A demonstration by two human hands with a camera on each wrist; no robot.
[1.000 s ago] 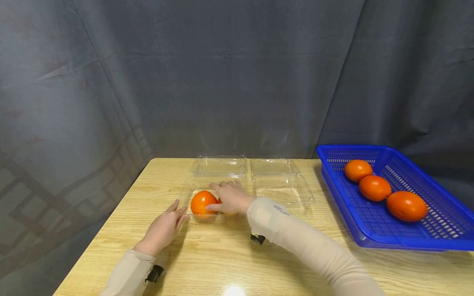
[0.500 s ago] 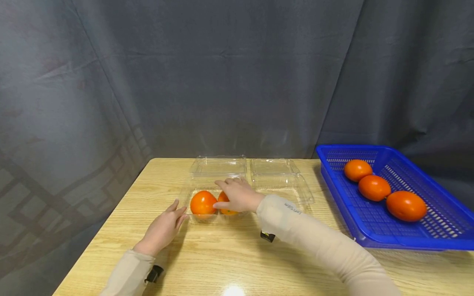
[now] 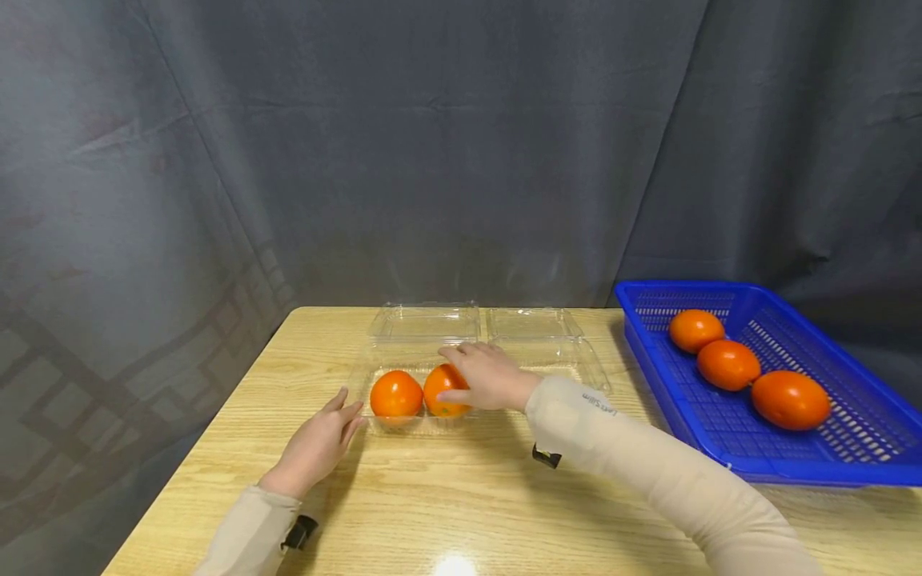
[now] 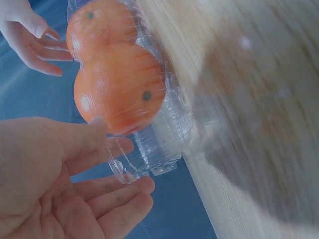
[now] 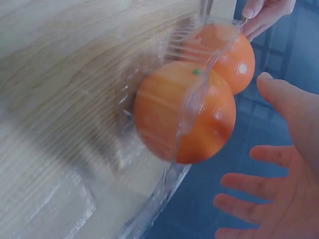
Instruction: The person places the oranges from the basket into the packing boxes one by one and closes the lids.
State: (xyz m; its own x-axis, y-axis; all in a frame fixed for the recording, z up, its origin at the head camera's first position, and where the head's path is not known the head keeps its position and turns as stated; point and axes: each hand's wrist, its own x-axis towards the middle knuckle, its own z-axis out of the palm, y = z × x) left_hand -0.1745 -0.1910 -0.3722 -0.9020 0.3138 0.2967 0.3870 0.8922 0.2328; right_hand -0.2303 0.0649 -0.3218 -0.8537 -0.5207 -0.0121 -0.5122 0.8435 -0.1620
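Two oranges sit side by side in the base of an opened clear plastic clamshell [image 3: 414, 360] on the bench [image 3: 425, 496]: the left orange [image 3: 396, 394] in full view from the head, the right orange [image 3: 442, 392] partly behind the right hand [image 3: 488, 376]. That hand is held over the container's right side, palm toward the right orange, its fingers spread and released; the right wrist view shows a gap between them and the fruit. Its arm slants in from the lower right, elbow side low, in a pale sleeve [image 3: 627, 456]. The left hand [image 3: 317, 444] reaches up from the lower left, thumb and forefinger lightly pinching the clamshell's near left corner, the other fingers extended. A second clamshell [image 3: 555, 348] lies open just beside the first. Farther right, a blue plastic basket [image 3: 699, 424] holds three oranges [image 3: 729, 366] in a slanting row. A dark grey curtain [image 3: 461, 160] hangs behind.
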